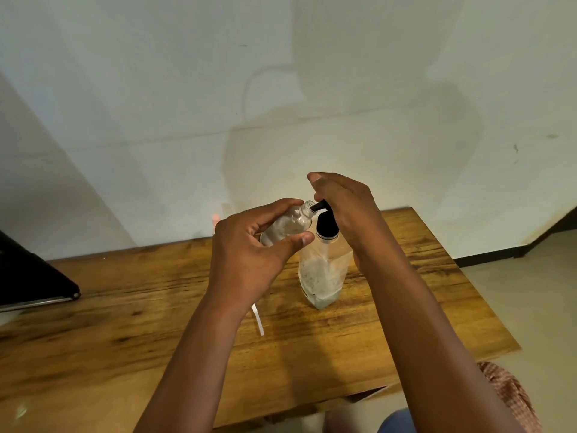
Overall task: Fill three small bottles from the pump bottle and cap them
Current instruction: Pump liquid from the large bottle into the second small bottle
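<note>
While the pump bottle [321, 270] is standing near the counter's [125, 307] far right corner, the left hand [249, 254] is gripping a small bottle [287, 226], fingers and thumb curled round it, tilting its open neck against the black spout so liquid should run straight in. Right hand [343, 204] is lying over the pump head, fingers fairly straight, apparently pressing. Small bottle is looking partly filled and uncapped.

Dim warm light; soft shadows on wall [343, 120]; slight blur; wide-angle edge distortion.
</note>
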